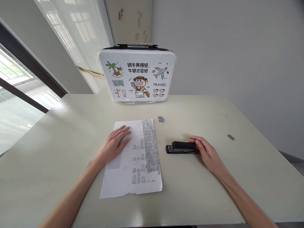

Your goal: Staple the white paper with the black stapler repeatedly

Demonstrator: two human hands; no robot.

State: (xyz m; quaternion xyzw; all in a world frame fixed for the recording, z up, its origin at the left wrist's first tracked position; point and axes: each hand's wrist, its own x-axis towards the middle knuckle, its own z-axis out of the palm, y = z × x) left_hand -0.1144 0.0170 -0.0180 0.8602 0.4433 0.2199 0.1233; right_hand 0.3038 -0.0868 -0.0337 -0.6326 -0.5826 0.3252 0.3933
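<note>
My left hand (116, 141) lies flat on the upper left part of a white printed sheet of paper (129, 171), fingers stretched out. Down the right side of the sheet runs a dense band of metal staples (150, 145), several rows deep. To the right of the paper, my right hand (204, 150) is closed round the back end of a black stapler (182, 147). The stapler rests on the table with its front end pointing left at the paper, a short gap away. An orange-red bit shows near my thumb.
Small strips of staples (161, 119) lie just beyond the sheet's upper right corner. Another strip (231, 137) is at the far right of the pale table (199, 196). A white cartoon-printed travel case (139, 74) in clear plastic stands at the back, before the wall.
</note>
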